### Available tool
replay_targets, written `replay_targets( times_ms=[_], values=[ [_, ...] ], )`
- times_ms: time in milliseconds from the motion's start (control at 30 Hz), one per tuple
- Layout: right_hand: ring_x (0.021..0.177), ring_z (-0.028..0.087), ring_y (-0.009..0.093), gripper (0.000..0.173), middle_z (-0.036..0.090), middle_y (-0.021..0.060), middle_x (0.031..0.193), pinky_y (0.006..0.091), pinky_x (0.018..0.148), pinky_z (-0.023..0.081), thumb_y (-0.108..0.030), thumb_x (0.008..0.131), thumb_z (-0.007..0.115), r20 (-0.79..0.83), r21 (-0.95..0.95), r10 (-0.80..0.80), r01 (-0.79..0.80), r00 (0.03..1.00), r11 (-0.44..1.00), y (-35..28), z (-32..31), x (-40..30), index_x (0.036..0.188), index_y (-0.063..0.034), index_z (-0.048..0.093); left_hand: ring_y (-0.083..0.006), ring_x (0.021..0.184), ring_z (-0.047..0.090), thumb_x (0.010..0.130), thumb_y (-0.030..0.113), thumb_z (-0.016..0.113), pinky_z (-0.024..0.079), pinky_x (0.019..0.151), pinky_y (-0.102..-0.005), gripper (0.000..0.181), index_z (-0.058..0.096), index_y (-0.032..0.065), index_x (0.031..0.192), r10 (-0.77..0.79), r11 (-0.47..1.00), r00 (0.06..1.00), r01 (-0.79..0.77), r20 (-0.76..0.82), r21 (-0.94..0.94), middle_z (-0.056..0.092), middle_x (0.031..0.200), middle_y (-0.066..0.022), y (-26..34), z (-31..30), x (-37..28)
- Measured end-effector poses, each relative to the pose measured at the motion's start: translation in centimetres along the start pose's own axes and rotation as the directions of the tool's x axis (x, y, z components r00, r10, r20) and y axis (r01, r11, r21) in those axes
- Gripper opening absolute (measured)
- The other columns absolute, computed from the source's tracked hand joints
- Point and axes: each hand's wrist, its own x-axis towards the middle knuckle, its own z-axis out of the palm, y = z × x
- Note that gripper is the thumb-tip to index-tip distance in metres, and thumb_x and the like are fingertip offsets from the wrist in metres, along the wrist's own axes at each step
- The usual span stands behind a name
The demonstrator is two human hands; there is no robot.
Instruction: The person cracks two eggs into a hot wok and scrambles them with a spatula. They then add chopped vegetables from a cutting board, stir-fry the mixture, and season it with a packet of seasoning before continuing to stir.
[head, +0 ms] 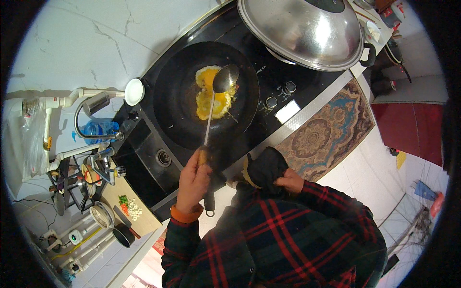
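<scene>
My left hand [193,183] is closed around the wooden handle of a long metal ladle [209,122]. The ladle's bowl lies over the upper right part of a yellow egg [210,106] with pale set edges, inside a black wok [173,97]. Past my left wrist, the wok's black handle [209,201] points towards me and ends in a ring. Against my body, my right hand [290,181] grips a black cloth-like item [266,167] with a tan edge; what exactly it is, I cannot tell.
A steel domed lid [299,32] covers another pan beside two stove knobs [280,95]. Left are a white bowl [134,91], a black sink [140,158] and a curved faucet [77,118]. A cutting board [144,216] holds chopped vegetables [131,208] and a knife [124,217].
</scene>
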Motion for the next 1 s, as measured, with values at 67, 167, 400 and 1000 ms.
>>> replay_targets(
  times_ms=[67, 167, 400, 1000],
  values=[
    [0.130, 0.047, 0.022, 0.067, 0.051, 0.0097, 0.142, 0.0348, 0.111, 0.036, -0.007, 0.081, 0.059, -0.003, -0.025, -0.008, 0.007, 1.000, 1.000, -0.5, 0.3, 0.0, 0.144, -0.0012, 0.040, -0.0022, 0.058, 0.044, 0.100, 0.011, 0.049, 0.037, 0.048, -0.0165, 0.052, 0.035, 0.0108, 0.150, 0.032, 0.997, 0.999, -0.032, 0.008, 0.066, 0.056, 0.086, 0.0021, -0.6, 0.1, 0.4],
    [0.130, 0.048, 0.022, 0.066, 0.051, 0.0096, 0.142, 0.0349, 0.110, 0.037, -0.008, 0.081, 0.059, 0.001, 0.065, -0.012, 0.012, 1.000, 0.998, 0.1, 0.3, -0.1, 0.144, -0.0011, 0.040, -0.0024, 0.057, 0.044, 0.100, 0.011, 0.049, 0.037, 0.048, -0.0170, 0.052, 0.035, 0.0107, 0.150, 0.035, 0.995, 0.999, -0.036, 0.013, 0.096, 0.056, 0.086, 0.0021, -1.0, 0.4, 0.8],
    [0.132, 0.046, 0.022, 0.067, 0.049, 0.0077, 0.144, 0.0353, 0.111, 0.034, -0.008, 0.082, 0.059, 0.009, 0.017, 0.027, -0.027, 1.000, 0.999, -1.2, 0.9, -0.5, 0.146, -0.0033, 0.039, -0.0036, 0.056, 0.045, 0.098, 0.010, 0.048, 0.038, 0.048, -0.0188, 0.052, 0.036, 0.0070, 0.149, 0.145, 0.962, 0.989, -0.133, -0.030, 0.238, 0.056, 0.084, 0.0011, -3.2, 1.1, 1.5],
    [0.138, 0.038, 0.022, 0.070, 0.044, 0.0088, 0.149, 0.0342, 0.115, 0.028, -0.014, 0.083, 0.061, 0.076, -0.121, -0.017, 0.026, 0.997, 0.992, -1.2, 0.2, 0.1, 0.148, -0.0035, 0.037, -0.0048, 0.055, 0.040, 0.102, 0.019, 0.048, 0.032, 0.044, -0.0182, 0.044, 0.041, 0.0079, 0.144, -0.214, 0.854, 0.945, 0.304, 0.247, -0.422, 0.054, 0.088, -0.0030, -0.1, -0.4, -3.2]
  ],
)
